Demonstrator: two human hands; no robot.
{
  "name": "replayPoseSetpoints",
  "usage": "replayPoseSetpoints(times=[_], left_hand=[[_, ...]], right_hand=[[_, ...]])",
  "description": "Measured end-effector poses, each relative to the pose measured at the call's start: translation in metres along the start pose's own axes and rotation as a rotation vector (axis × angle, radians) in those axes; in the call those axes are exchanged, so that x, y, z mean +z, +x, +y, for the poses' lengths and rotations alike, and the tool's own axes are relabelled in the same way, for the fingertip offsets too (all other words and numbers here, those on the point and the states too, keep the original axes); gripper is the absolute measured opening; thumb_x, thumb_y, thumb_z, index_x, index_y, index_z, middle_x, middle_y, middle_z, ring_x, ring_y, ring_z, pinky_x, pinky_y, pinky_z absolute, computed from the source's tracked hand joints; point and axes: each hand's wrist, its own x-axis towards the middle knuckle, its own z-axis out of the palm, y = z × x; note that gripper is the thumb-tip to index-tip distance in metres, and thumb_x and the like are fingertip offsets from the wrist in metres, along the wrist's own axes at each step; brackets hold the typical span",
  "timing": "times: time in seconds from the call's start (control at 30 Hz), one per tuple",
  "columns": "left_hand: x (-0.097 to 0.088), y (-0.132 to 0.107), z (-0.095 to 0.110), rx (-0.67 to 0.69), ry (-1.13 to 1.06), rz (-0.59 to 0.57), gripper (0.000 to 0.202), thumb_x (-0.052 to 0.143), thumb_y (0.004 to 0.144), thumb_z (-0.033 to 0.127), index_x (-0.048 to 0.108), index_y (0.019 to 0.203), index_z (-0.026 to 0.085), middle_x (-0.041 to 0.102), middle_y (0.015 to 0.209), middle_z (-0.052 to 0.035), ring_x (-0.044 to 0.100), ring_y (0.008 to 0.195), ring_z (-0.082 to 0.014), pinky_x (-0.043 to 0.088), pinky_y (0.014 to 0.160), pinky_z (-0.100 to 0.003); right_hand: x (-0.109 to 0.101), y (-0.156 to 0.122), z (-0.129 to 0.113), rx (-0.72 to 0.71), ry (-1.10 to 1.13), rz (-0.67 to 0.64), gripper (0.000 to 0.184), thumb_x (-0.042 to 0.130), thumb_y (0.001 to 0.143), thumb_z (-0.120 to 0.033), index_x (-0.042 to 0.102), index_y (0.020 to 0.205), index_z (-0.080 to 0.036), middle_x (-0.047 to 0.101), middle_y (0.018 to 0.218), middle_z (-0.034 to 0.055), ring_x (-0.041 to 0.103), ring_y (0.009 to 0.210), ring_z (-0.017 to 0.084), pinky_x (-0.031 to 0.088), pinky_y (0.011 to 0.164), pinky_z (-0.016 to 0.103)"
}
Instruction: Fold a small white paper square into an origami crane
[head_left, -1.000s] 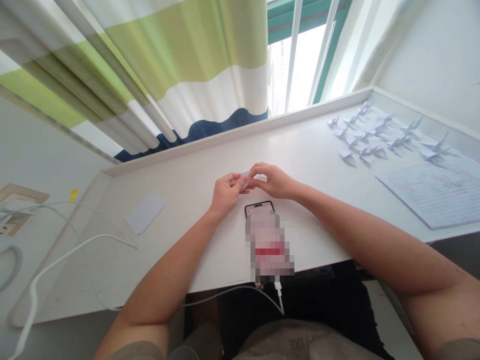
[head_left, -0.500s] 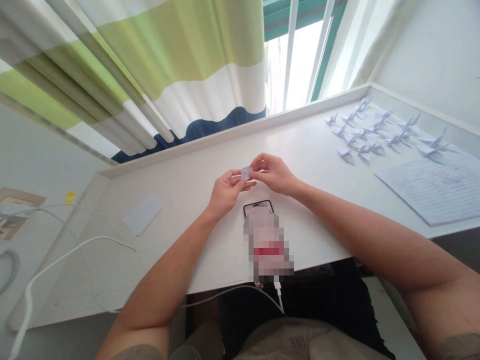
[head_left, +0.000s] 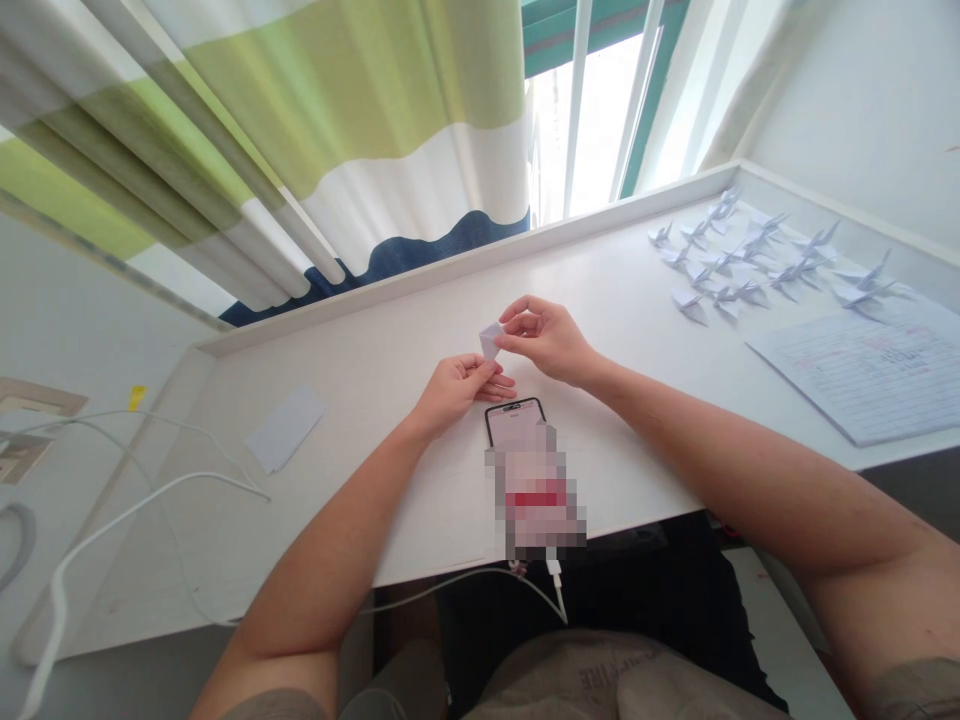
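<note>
A small folded piece of white paper (head_left: 490, 341), with a crease across it and a pointed lower end, is above the desk at the middle. My right hand (head_left: 546, 338) pinches its right edge between thumb and fingers. Just below, my left hand (head_left: 459, 390) has thumb and forefinger closed at the paper's lower tip, its other fingers stretched toward the right. A phone (head_left: 516, 425) lies in front of my hands, its screen mostly blurred out.
Several folded paper cranes (head_left: 739, 262) stand at the back right, beside a written lined sheet (head_left: 862, 375). White paper pieces (head_left: 285, 428) lie on the left. A white cable (head_left: 150, 478) hangs over the desk (head_left: 420, 520) at left; another charging cable (head_left: 554, 572) runs from the phone.
My left hand has moved slightly down, from the paper's left side to its lower tip. The paper has turned in my right hand and shows more of its creased face.
</note>
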Motion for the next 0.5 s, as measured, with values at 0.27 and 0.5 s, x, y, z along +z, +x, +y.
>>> replayPoseSetpoints(times=[0.27, 0.5], left_hand=[[-0.0001, -0.0008, 0.0025, 0.013, 0.012, 0.006, 0.046, 0.094, 0.081, 0.054, 0.075, 0.089, 0.013, 0.085, 0.097, -0.0164, 0.083, 0.090, -0.0270, 0.063, 0.083, -0.039], [0.0000, -0.0019, 0.0058, -0.046, -0.011, -0.002, 0.048, 0.096, 0.076, 0.055, 0.077, 0.088, 0.013, 0.085, 0.100, -0.0156, 0.082, 0.089, -0.0262, 0.063, 0.088, -0.041]], right_hand=[[0.0006, 0.0010, -0.0017, -0.037, 0.082, -0.095, 0.042, 0.094, 0.077, -0.053, 0.071, 0.088, -0.020, 0.076, 0.086, 0.0035, 0.070, 0.081, 0.019, 0.058, 0.079, 0.038], [0.0028, 0.0026, 0.0026, -0.029, 0.199, -0.109, 0.046, 0.099, 0.071, -0.050, 0.068, 0.090, -0.021, 0.076, 0.082, 0.0009, 0.072, 0.079, 0.018, 0.061, 0.076, 0.035]])
